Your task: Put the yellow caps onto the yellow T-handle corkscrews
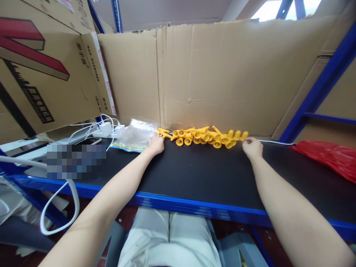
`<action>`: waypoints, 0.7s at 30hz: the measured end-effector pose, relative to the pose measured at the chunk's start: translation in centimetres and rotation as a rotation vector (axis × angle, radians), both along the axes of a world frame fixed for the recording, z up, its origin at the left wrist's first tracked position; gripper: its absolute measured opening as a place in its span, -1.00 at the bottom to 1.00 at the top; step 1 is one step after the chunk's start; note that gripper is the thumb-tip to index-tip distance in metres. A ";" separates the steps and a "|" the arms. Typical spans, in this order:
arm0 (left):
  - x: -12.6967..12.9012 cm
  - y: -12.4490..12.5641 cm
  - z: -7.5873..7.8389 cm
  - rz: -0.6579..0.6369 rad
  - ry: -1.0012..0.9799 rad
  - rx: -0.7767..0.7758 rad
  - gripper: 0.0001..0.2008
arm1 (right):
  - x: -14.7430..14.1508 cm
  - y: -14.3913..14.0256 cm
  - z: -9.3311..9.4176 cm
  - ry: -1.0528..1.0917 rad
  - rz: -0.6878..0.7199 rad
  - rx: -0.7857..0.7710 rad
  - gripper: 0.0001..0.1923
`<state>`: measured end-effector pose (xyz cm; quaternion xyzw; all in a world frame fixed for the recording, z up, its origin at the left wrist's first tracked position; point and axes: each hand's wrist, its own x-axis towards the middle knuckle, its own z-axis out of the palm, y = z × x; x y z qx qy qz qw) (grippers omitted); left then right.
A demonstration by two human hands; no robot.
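Note:
A heap of yellow plastic horn-shaped pieces [205,136] lies along the back of the black tabletop, many with their round flared ends facing me. At the heap's left end, my left hand [157,144] has its fingers closed around slim yellow parts, which the hand partly covers. My right hand [253,147] is at the opposite end, thumb and fingers pinched on the tip of a yellow piece. Just left of my left hand, a clear plastic bag [135,135] with a coloured lower edge lies on the table.
A cardboard wall [222,74] stands behind the heap. White chargers [105,129] and cables sit at the left, near a blurred-out item [76,161]. A red plastic bag [328,155] lies at the right. A blue metal frame [194,207] edges the table.

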<state>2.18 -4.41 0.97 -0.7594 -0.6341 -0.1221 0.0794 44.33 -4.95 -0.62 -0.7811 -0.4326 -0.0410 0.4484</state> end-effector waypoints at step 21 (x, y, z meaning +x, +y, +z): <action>1.5 -1.5 1.7 -0.211 -0.463 0.061 -0.69 | 0.7 0.8 -0.6 -0.006 0.012 0.020 -0.83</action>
